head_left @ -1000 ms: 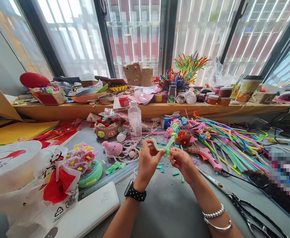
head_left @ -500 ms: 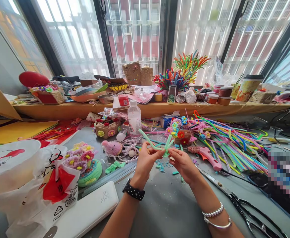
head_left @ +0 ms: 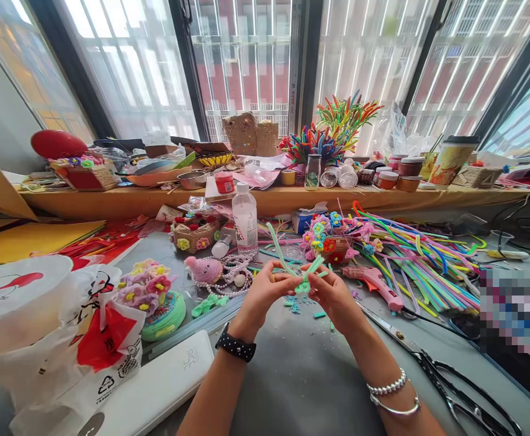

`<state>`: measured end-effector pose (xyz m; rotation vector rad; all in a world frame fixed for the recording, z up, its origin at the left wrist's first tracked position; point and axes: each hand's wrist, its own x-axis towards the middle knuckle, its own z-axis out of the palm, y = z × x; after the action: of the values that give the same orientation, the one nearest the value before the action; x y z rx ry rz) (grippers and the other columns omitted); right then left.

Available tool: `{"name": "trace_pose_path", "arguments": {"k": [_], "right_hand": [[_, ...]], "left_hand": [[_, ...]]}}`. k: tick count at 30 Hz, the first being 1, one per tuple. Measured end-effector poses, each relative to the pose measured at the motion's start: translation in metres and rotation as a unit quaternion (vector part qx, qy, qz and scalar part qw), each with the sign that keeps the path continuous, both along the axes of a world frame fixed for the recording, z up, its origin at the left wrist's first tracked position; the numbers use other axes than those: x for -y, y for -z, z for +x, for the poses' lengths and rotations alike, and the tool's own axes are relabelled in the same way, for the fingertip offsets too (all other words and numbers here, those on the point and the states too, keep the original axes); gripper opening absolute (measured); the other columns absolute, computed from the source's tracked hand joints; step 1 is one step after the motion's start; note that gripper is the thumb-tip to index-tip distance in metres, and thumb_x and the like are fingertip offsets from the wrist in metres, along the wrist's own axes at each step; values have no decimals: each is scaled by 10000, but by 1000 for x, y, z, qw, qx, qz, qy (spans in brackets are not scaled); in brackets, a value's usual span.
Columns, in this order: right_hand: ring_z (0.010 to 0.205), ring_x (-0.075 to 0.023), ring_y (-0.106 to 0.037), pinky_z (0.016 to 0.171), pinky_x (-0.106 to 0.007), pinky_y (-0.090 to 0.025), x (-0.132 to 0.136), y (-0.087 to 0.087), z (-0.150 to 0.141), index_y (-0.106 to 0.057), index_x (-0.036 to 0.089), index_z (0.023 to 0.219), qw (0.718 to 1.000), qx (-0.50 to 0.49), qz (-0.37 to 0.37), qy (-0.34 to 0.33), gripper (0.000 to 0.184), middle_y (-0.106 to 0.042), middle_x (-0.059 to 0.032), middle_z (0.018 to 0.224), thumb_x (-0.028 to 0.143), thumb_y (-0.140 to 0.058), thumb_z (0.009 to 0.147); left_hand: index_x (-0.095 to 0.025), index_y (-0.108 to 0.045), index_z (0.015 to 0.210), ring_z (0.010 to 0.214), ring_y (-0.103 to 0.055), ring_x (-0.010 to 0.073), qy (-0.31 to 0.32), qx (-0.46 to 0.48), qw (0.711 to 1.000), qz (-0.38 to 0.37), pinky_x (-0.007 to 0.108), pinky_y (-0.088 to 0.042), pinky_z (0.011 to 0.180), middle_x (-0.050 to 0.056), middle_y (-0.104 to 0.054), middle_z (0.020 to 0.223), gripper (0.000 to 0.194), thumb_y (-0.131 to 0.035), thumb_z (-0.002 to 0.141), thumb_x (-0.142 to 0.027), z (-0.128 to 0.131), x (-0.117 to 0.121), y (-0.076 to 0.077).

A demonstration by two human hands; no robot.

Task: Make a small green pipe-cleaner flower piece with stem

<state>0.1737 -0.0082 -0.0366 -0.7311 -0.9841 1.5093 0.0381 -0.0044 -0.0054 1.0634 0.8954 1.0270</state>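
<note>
Between my two hands is a light green pipe cleaner piece (head_left: pixel 303 283), bent into small loops with several ends sticking up. My left hand (head_left: pixel 271 290) pinches it from the left; one long green stem rises past its fingers. On the other side my right hand (head_left: pixel 331 297) grips the looped part with thumb and fingertips. The fingers partly cover where the loops join. Below them, small green and blue clippings (head_left: pixel 292 304) are scattered over the grey table (head_left: pixel 292 387). A finished-looking green pipe cleaner shape (head_left: pixel 209 304) lies to the left.
At the right are large scissors (head_left: pixel 410 345), a pink glue gun (head_left: pixel 378 287) and a heap of pipe cleaners (head_left: pixel 428 266). A water bottle (head_left: pixel 245 221) stands behind my hands. Left are a white power bank (head_left: pixel 169 381), a flower ornament (head_left: pixel 163 315) and a plastic bag (head_left: pixel 106 339).
The green piece has turned in my fingers: its upright ends now lean to the right and the long stem stands steeper. My right fingers have shifted their grip on it.
</note>
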Motion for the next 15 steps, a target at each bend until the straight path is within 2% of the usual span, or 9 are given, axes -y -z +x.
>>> {"name": "trace_pose_path", "arguments": {"k": [4, 7, 10, 15], "right_hand": [[507, -48, -340, 471, -180, -268, -1, 3, -1, -519, 140, 665, 993, 67, 55, 81, 213, -420, 32, 571, 320, -631, 637], [509, -55, -346, 472, -187, -263, 0, 2, -2, -532, 143, 656, 982, 105, 88, 130, 206, -430, 30, 567, 330, -617, 645], [509, -62, -353, 473, -193, -262, 1, 0, -3, -550, 150, 677, 975, 143, 94, 143, 207, -449, 26, 573, 349, -603, 652], [506, -63, -356, 468, -193, -260, 1, 1, -3, -552, 148, 679, 972, 156, 89, 151, 239, -470, 21, 586, 383, -591, 652]], "left_hand": [[-146, -409, 787, 602, -553, 91, -5, 0, 1000, -30, 236, -454, 622, 2, -551, 670, 377, -676, 576, -306, 4, 2, 0], [-135, -439, 810, 626, -563, 99, -23, 9, 999, -22, 256, -461, 660, 4, -546, 695, 404, -707, 537, -266, 7, 2, 4], [-141, -432, 834, 625, -563, 100, -66, 21, 998, -3, 250, -459, 651, 1, -559, 690, 446, -725, 510, -229, 7, -1, 9], [-146, -419, 833, 623, -567, 110, -91, 15, 995, 27, 233, -450, 603, 25, -602, 711, 434, -712, 525, -228, 7, -3, 11]]}}
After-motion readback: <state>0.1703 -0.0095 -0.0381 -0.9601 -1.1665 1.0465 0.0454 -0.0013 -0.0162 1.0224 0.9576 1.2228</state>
